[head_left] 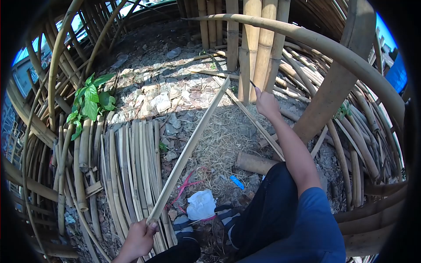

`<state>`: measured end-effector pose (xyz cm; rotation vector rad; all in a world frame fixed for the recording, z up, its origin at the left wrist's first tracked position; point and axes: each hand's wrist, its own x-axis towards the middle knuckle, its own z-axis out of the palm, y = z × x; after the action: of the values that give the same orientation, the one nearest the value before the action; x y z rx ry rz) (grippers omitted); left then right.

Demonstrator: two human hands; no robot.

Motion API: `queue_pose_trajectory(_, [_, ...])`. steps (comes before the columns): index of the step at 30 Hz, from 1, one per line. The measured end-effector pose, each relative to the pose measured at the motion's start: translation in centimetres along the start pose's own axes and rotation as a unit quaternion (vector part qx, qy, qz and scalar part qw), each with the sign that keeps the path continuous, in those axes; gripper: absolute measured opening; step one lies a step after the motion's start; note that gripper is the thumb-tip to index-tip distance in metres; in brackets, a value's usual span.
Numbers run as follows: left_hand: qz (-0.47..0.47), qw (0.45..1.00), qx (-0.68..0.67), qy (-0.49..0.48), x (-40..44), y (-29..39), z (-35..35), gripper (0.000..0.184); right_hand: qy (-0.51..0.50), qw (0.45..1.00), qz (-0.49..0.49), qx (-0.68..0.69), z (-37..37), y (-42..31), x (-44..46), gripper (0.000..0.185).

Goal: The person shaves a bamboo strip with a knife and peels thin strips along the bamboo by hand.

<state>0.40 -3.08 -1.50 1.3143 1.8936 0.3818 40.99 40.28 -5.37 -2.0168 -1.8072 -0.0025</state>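
Note:
My left hand (139,239), low in the view, is closed around the near end of a long split bamboo strip (188,149). The strip slants up and away to the right, its pale inner face showing. My right hand (267,104) is stretched forward, closed on what looks like a knife (253,84); only a thin dark part sticks out past the fingers, and the handle is hidden. A gap separates this hand from the strip's far end. Upright bamboo poles (264,48) stand just beyond it.
Split bamboo strips (127,162) lie side by side at left. A curved pole (307,33) arches across the upper right, above a slanted post (333,96). Shavings (223,136), a short bamboo piece (254,163), a white plastic bag (201,204) and a green plant (91,97) are around.

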Motion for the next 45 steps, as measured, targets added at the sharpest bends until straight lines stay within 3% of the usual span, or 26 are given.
queue_pose_trajectory(3, [-0.023,0.999,-0.031,-0.014,0.2,-0.1,0.2,0.031,-0.02,0.998,-0.008,0.051,-1.2,-1.8,-2.6,0.071])
queue_pose_trajectory(5, [-0.011,0.999,-0.041,-0.027,0.2,0.2,0.3,0.031,-0.007,0.989,-0.084,0.119,-2.3,-3.5,-3.8,0.069])
queue_pose_trajectory(9, [-0.017,0.997,-0.065,-0.026,0.5,-0.4,0.5,0.031,-0.038,0.974,-0.136,0.175,-2.0,-5.0,-5.3,0.066])
queue_pose_trajectory(11, [-0.098,0.977,-0.182,-0.055,0.6,0.0,0.1,0.033,-0.039,0.965,-0.129,0.226,-1.9,-5.2,-5.6,0.064])
queue_pose_trajectory(15, [-0.11,0.947,-0.274,-0.126,1.2,-0.2,-1.0,0.039,-0.047,0.959,-0.131,0.245,-1.9,-6.4,-7.4,0.06])
queue_pose_trajectory(18, [-0.123,0.922,-0.345,-0.128,1.2,0.9,-1.4,0.045,-0.075,0.94,-0.23,0.241,-2.1,-8.8,-10.9,0.056])
queue_pose_trajectory(20, [-0.107,0.929,-0.331,-0.125,1.2,1.2,-1.4,0.045,-0.161,0.926,-0.251,0.234,-3.0,-11.1,-14.0,0.056])
queue_pose_trajectory(24, [-0.084,0.947,-0.293,-0.106,1.6,1.5,-1.3,0.044,-0.331,0.828,-0.315,0.324,-4.8,-14.2,-22.3,0.06])
queue_pose_trajectory(26, [-0.094,0.951,-0.278,-0.093,1.6,2.0,-1.1,0.043,-0.418,0.769,-0.283,0.393,-5.0,-14.8,-25.5,0.052])
queue_pose_trajectory(27, [-0.084,0.956,-0.268,-0.089,1.6,2.2,-1.0,0.042,-0.423,0.766,-0.284,0.392,-5.5,-15.2,-26.2,0.052])
queue_pose_trajectory(29, [-0.08,0.958,-0.261,-0.083,1.5,2.1,-0.4,0.04,-0.593,0.641,-0.139,0.468,-6.2,-16.0,-27.4,0.043])
queue_pose_trajectory(30, [-0.062,0.962,-0.256,-0.072,1.7,1.7,0.0,0.039,-0.604,0.6,-0.131,0.508,-5.9,-16.3,-28.1,0.038])
queue_pose_trajectory(35, [-0.046,0.971,-0.229,-0.059,1.4,2.4,0.4,0.038,-0.657,0.569,-0.071,0.49,-5.3,-16.7,-30.0,0.04])
queue_pose_trajectory(37, [-0.034,0.977,-0.204,-0.054,1.4,2.7,0.5,0.035,-0.623,0.58,-0.019,0.525,-5.7,-16.9,-29.7,0.04])
queue_pose_trajectory(45, [-0.035,0.99,-0.132,-0.03,1.1,3.4,-0.6,0.039,-0.604,0.616,0.002,0.506,-5.8,-16.1,-27.2,0.04])
